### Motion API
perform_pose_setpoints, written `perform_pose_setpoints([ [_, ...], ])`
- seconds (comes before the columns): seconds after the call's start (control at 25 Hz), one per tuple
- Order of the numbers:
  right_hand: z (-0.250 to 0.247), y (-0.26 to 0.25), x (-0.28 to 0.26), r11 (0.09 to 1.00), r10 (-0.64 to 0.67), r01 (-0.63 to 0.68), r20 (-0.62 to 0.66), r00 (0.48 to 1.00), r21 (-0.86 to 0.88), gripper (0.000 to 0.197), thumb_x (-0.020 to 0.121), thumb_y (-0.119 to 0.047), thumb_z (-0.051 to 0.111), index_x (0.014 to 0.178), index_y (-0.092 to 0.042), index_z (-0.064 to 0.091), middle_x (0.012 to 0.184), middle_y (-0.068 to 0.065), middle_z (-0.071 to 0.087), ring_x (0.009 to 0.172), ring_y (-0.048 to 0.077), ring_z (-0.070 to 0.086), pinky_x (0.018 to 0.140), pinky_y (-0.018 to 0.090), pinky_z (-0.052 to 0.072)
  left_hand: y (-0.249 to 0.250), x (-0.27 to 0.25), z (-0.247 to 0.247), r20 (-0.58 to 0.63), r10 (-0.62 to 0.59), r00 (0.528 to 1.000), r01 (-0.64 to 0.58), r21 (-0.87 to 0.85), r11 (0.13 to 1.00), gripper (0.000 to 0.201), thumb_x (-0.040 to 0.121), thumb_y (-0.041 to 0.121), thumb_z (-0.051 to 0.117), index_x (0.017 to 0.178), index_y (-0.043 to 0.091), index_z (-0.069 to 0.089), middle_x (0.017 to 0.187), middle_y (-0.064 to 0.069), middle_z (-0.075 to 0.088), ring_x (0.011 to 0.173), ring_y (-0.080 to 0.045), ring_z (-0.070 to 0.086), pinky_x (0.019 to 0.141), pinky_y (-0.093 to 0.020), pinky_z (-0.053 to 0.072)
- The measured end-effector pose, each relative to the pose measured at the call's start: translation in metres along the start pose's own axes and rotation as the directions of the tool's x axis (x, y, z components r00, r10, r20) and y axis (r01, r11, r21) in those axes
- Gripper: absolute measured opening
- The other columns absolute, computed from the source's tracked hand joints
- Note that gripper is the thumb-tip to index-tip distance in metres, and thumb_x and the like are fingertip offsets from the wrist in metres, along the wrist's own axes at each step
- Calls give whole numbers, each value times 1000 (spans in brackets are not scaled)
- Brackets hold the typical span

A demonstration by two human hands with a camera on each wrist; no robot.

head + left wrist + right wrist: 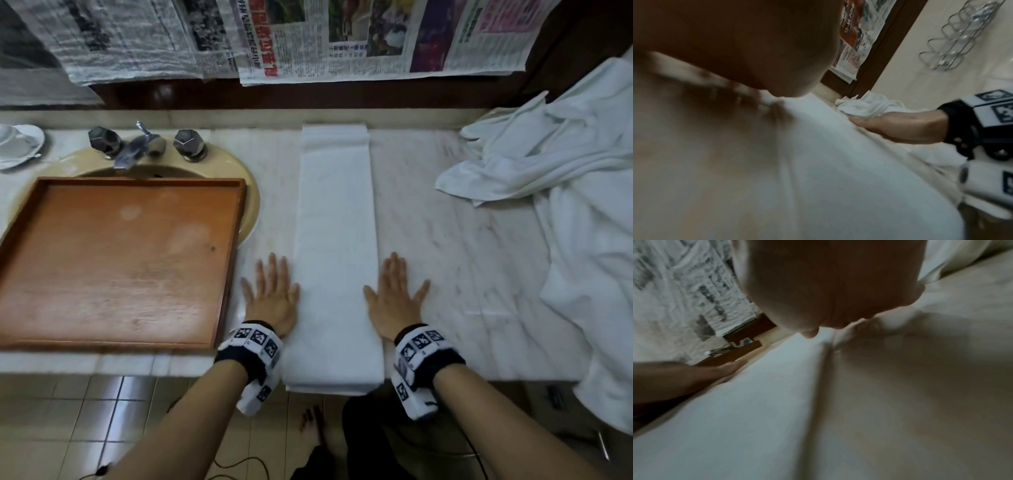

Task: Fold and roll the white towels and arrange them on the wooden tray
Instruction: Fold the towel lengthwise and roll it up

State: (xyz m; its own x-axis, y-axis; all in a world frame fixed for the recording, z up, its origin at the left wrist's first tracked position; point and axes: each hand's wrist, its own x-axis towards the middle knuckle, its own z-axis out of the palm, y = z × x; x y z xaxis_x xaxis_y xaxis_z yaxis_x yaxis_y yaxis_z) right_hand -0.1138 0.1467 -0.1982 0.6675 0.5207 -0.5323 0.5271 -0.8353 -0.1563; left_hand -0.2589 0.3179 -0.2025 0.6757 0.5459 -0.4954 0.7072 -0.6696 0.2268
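A white towel (335,246), folded into a long narrow strip, lies on the marble counter (445,246) from the back wall to the front edge, its near end hanging slightly over. My left hand (272,291) lies flat on the counter against the strip's left side, fingers straight and spread. On the strip's right side my right hand (395,294) lies flat in the same way. The wooden tray (113,263) sits bare at the left, over the sink. In the left wrist view the towel (838,162) fills the foreground, with my right hand (900,125) beyond it.
A heap of unfolded white towels (555,164) covers the counter's right end and hangs over the front. The beige sink (246,185) with tap (137,147) lies behind the tray. A white dish (17,144) stands far left. Newspapers (308,34) cover the wall.
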Motion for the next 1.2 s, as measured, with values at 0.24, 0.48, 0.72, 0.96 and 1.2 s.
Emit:
perform_pose_setpoints([
  [0.24,37,0,-26,994,-104,103,-12,995,-45,66,102,-46,12,148,-18,-26,153,-6,-36,143,15,-29,112,65,-10,-4,-27,36,7,118,993,-118,69,991,61,96,51,-6,147,28,-29,151,7,-39,141,-18,-34,116,-51,-17],
  [0.48,11,-20,-8,987,-160,160,-12,987,-26,65,103,-44,15,149,-17,-23,154,-3,-34,144,17,-28,112,64,-12,35,-11,12,-9,187,982,-187,-52,981,60,103,43,8,149,21,-24,152,5,-36,141,-17,-32,114,-46,-20],
  [0.72,-2,-3,24,991,-105,109,51,993,-73,65,103,-42,15,150,-18,-23,154,-7,-36,144,12,-26,111,66,-13,22,33,-4,48,174,984,-177,61,982,60,104,40,13,152,24,-19,156,10,-30,145,-15,-24,117,-47,-15],
  [0.96,-32,-13,62,986,-98,106,67,993,-129,65,103,-42,17,151,-19,-20,155,-8,-33,145,16,-26,106,69,-19,33,71,-25,56,152,987,-157,111,981,61,103,41,13,150,23,-22,155,8,-33,145,-17,-24,117,-49,-15],
  [1.2,-71,-27,115,986,-73,87,103,992,-139,65,103,-41,19,151,-21,-20,155,-9,-34,144,19,-27,105,71,-17,41,124,-59,85,86,993,-98,151,984,61,103,41,12,151,24,-22,155,9,-32,146,-18,-23,116,-54,-13],
])
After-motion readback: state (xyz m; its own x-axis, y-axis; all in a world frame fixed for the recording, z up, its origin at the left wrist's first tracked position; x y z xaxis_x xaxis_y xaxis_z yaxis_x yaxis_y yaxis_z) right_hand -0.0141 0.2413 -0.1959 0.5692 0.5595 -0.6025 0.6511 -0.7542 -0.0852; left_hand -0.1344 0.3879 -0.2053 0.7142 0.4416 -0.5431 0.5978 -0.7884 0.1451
